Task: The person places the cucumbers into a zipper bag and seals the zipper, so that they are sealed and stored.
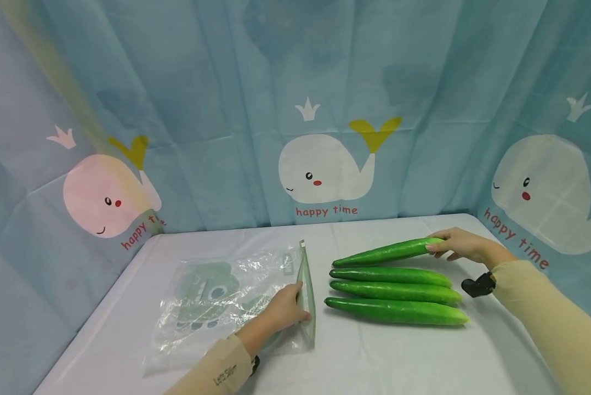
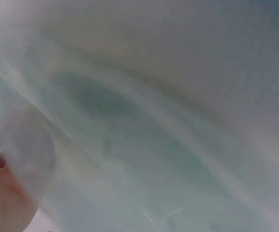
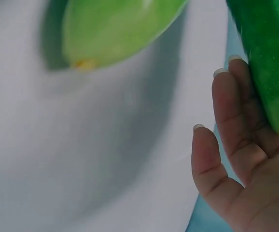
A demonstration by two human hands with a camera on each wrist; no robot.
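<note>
Cucumber (image 1: 381, 255) gripped by its pale end in my right hand (image 1: 458, 245); three more cucumbers (image 1: 394, 292) beside it; my left hand (image 1: 282, 308) touches the plastic bag (image 1: 226, 304) at its mouth, pinching or not I cannot tell; picking-up seems the step, next calling for a secure lift.

1. I see smooth, waxy-glossy skin on the four long, tapered green cucumbers (image 1: 394, 292).
2. The clear, flat plastic bag with green print (image 1: 226, 310) reads to me as thin, crinkled, shiny film.
3. Its narrow green closure strip (image 1: 311, 307) looks like smooth plastic.
4. I make out matt, faintly creased cloth in the white table covering (image 1: 364, 356).
5. The cream long sleeves (image 1: 537, 307) look like smooth, matt fabric.
6. The light-blue whale-printed curtain (image 1: 226, 181) hangs creased with a soft sheen; cloth or plastic, I cannot tell.
</note>
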